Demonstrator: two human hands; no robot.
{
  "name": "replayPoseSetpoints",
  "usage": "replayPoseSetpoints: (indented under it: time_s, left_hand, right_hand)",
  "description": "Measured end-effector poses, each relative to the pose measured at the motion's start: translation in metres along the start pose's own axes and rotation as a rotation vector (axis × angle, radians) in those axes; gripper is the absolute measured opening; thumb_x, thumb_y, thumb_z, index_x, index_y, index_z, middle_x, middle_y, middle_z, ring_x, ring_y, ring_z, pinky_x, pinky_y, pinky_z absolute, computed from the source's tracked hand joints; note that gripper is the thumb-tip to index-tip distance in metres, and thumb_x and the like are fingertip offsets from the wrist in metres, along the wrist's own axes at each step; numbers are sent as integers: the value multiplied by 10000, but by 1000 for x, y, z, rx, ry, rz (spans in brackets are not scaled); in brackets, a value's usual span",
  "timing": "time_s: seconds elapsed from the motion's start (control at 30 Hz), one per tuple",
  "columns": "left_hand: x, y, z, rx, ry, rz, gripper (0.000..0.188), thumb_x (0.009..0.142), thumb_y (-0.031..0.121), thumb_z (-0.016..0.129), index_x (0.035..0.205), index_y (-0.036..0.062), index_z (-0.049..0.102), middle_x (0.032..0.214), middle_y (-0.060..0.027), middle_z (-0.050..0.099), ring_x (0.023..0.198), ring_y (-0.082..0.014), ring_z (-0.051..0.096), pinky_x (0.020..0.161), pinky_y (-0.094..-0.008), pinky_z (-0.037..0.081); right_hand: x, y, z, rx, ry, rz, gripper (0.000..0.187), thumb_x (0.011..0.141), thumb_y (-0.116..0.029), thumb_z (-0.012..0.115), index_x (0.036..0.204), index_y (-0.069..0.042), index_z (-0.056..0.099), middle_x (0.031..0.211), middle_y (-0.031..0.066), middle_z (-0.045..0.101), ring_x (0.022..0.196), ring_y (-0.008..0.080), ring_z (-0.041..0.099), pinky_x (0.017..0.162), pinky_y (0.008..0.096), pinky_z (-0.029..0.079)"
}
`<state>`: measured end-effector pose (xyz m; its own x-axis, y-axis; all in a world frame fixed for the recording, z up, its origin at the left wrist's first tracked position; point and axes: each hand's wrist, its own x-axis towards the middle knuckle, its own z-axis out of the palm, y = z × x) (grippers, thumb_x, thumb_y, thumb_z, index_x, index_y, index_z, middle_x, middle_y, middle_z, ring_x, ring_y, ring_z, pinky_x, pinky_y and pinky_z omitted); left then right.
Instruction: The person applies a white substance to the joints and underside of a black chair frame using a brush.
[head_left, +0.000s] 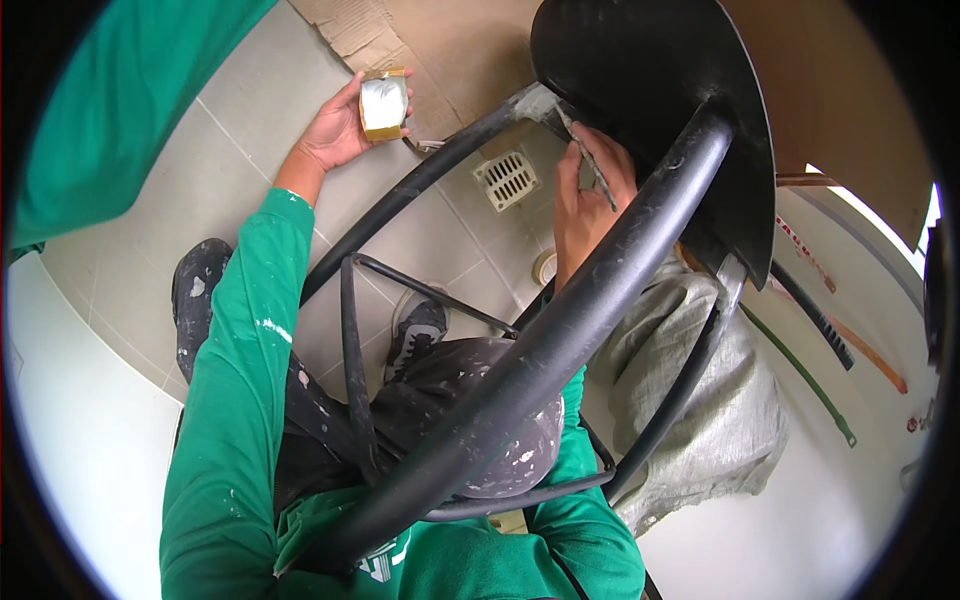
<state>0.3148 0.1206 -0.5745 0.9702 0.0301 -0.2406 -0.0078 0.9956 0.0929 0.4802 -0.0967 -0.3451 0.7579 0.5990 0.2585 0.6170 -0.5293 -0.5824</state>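
My left hand (350,130) holds a small tan-edged container (384,104) with silvery-white stuff in it, fingers round its far side. My right hand (597,190) pinches a thin paint-smeared tool (594,168), whose tip is close to a grey-coated joint (535,101); whether it touches I cannot tell. That joint ties a black tube leg to the round black seat (640,90) of a stool, tipped over in front of me. A thick black leg (560,340) crosses over my lap, and another grey-coated joint (731,272) shows at the seat's lower right.
Cardboard (440,50) lies on the tiled floor (410,240) at the far side. A floor drain (507,180) sits below the stool, near a roll of tape (545,267). A grey woven sack (695,400) stands right, beside several strips and a green rod (800,375). Green fabric (120,110) fills the upper left.
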Motion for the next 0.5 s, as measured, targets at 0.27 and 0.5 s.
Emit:
replayPoseSetpoints:
  time_s: [0.27, 0.5]
  left_hand:
    - [-1, 2, 0, 31, 21, 0, 738, 1104, 531, 420, 1637, 37, 296, 1406, -137, 609, 1270, -310, 617, 1056, -519, 560]
    - [-1, 1, 2, 33, 23, 4, 733, 1105, 533, 416, 1632, 35, 311, 1402, -124, 614, 1258, -292, 625, 1049, -505, 564]
  right_hand:
    - [-5, -5, -2, -12, -6, -85, 177, 914, 6, 709, 1079, -27, 762, 1071, 164, 750, 982, 307, 726, 892, 395, 563]
    - [-5, 2, 2, -20, 15, -83, 186, 910, 15, 708, 1081, -38, 759, 1061, 161, 750, 967, 304, 728, 887, 391, 566]
